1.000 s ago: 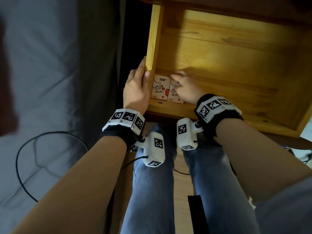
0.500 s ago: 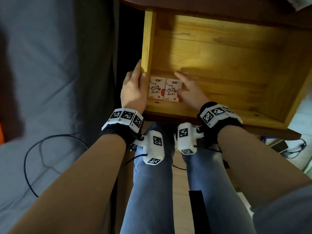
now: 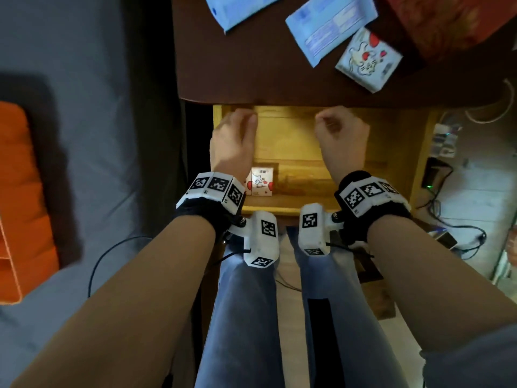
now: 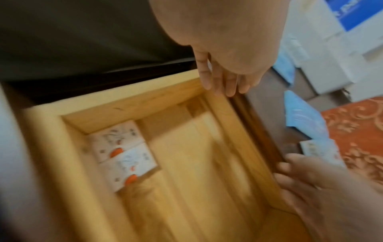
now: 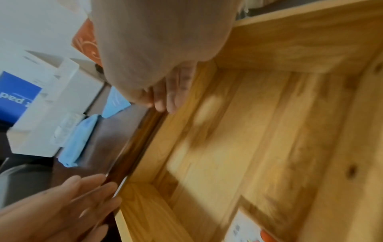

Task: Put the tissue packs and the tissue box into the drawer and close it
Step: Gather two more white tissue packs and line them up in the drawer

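Setting: seated at a dark brown tabletop [image 3: 251, 65] across the top of the head view; grey fabric at left, orange cushion [image 3: 16, 203] at left edge, cables and small devices on pale floor at right.
Drawer [image 3: 285, 210]: pale wood, pulled out at frame centre below the tabletop edge; floor mostly bare.
Packs in drawer: two small white tissue packs [image 4: 124, 155] with red marks, laid flat side by side, touching, in the near-left corner; in the head view only one [image 3: 262, 182] plain, the other largely behind the left wrist band.
Packs on tabletop: two pale blue packs [image 3: 330, 26] at top centre; one white pack with a rabbit print [image 3: 368, 58] at upper right, just beside them.
Tissue box [image 3: 444, 21]: red, patterned, upper right corner of the head view, on the tabletop, just beside the rabbit-print pack.
Left hand [image 3: 233, 141]: raised over the drawer's far-left part, fingers straight and close together, nothing held.
Right hand [image 3: 342, 133]: raised over the drawer's far-middle part, fingers loosely curled, nothing held.
Legs: blue jeans [image 3: 246, 317], lower centre, beneath the drawer front.
Image quality: both wrist views blurred.
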`<state>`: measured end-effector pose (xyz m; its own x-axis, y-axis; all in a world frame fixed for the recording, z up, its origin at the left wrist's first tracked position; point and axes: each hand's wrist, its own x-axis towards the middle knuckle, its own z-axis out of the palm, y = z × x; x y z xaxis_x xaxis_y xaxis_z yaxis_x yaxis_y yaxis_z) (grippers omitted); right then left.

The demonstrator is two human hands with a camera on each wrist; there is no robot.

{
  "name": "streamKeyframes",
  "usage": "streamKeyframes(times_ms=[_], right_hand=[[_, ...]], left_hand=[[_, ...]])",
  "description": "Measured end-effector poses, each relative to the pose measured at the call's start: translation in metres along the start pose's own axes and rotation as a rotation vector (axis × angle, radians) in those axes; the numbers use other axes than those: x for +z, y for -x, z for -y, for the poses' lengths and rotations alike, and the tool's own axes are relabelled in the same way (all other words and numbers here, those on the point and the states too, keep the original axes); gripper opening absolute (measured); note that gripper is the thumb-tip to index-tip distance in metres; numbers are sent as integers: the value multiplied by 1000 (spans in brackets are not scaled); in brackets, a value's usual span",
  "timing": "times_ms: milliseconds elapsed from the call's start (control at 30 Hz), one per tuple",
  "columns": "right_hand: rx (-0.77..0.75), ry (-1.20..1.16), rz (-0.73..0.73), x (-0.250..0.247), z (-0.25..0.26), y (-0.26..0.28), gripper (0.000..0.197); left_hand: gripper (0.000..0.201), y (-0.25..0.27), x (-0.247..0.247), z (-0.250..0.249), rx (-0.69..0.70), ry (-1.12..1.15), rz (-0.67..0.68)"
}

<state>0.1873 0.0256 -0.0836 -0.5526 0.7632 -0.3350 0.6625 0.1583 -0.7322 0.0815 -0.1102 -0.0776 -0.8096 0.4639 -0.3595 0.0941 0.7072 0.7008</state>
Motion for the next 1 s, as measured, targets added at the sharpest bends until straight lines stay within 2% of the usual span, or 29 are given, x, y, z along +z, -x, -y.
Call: streamKeyframes(times_ms=[100,167,200,300,367,467,600,733,900,1000], right_hand=[[-117,78,-263,-24,6,-25,21],[-180,184,-349,-39,6,-43,31],[-203,233,-346,-47,5,-52,37],[-159,263,-151,-59,-4,-74,54],[-139,217,-24,-63,-10,-81,58],[-194,218,80,-71,-16,-84,62],[-220,223,158,-75,-15,-87,54],[-191,86,235,-79,-1,-87,50],[-173,-31,291,-80,20,-90,53],[-180,-133,306,-78,29,-92,62]], left_hand=[[22,-18,9,-29,28,10,6],[19,-29,19,-46,36,22,-3],[19,-33,24,-53,37,32,2],[21,-43,40,-73,34,39,18],[23,-48,48,-84,31,43,25],[24,-53,57,-96,20,51,43],[25,-56,63,-106,19,30,88],[39,-58,62,-115,70,10,54],[41,-62,55,-123,5,76,219],[36,-66,45,-123,-25,101,228]])
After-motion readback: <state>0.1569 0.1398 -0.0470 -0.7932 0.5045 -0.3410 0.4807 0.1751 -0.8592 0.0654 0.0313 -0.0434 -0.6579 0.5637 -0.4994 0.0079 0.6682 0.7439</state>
